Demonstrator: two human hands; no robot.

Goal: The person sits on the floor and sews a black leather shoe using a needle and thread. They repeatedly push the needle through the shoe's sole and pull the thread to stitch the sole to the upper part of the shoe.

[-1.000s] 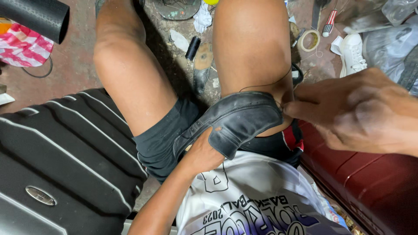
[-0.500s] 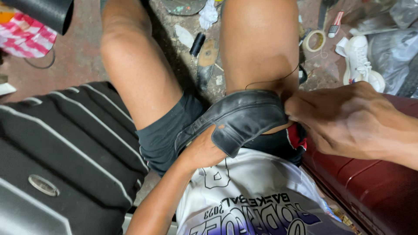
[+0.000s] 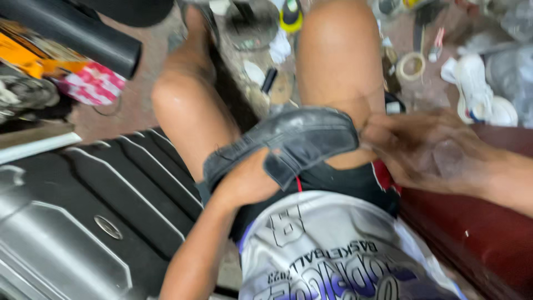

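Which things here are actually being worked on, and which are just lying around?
In hand:
black shoe, left hand inside it, right hand at its toe end.

Lying about:
tape roll, white shoes, black suitcase, black tube, red case.

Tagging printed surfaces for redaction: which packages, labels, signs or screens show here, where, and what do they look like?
No signs or screens.
Oval badge: small silver plate on the black ribbed suitcase, lower left.
Red-and-white patterned packet: upper left on the floor, crumpled.
Orange package: far left, under a black tube.
Shirt print: purple and black lettering on white, bottom centre.
Left hand sits inside the black shoe; right hand grips its end.
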